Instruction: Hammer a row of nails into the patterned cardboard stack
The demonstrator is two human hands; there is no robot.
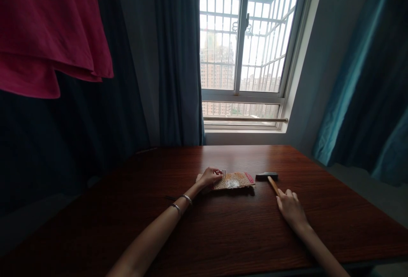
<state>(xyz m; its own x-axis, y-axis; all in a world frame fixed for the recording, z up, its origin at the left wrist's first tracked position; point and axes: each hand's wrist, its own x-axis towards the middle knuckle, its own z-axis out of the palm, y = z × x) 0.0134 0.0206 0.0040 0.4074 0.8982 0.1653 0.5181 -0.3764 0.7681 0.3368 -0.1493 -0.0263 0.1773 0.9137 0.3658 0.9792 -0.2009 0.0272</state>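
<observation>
A small flat board (236,180) with a dotted pattern lies on the dark wooden table (223,234); something pale lies on its middle. My left hand (209,177) rests at the board's left end, fingers pinched on a thin metal pronged tool (224,173) standing upright on the board. A hammer (267,176) with a dark head and a wooden handle lies just right of the board. My right hand (290,207) is closed round the handle's near end. Two bangles sit on my left wrist.
A window (245,56) with bars stands beyond the table's far edge, with blue curtains (178,56) at both sides. A red cloth (47,26) hangs at the upper left. A thin dark object (172,197) lies on the table beside my left forearm.
</observation>
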